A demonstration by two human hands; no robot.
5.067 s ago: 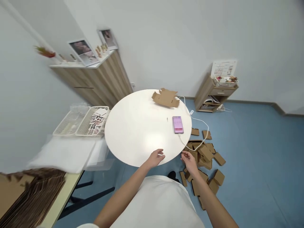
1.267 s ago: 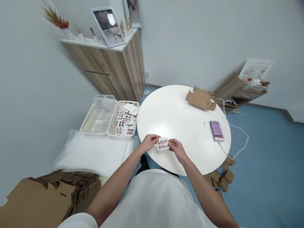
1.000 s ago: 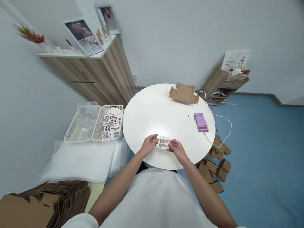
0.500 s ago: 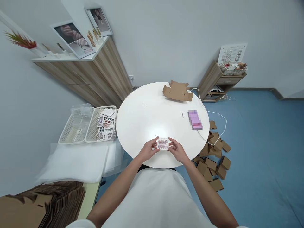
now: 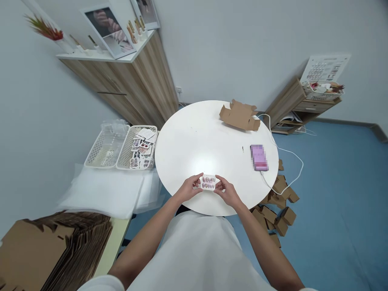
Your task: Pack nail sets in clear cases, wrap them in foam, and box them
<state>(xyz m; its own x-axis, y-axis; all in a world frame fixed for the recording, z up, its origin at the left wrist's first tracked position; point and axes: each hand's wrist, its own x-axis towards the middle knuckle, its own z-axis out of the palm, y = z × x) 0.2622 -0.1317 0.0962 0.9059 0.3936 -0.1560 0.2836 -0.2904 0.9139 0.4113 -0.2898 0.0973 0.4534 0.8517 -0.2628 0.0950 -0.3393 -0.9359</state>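
Left hand (image 5: 188, 188) and right hand (image 5: 227, 192) each pinch an end of a small nail card (image 5: 208, 182) above the white tabletop (image 5: 194, 149); both grips clamped on it.

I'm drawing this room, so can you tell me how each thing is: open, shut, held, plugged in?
Small clear card of purple fake nails: held at its ends by left hand and right hand.
Brown cardboard box: unfolded, open, on round white table.
Pink phone: lying flat, white cable plugged in.
White plastic basket: filled with nail cards.
Small brown boxes on floor: folded up, piled.
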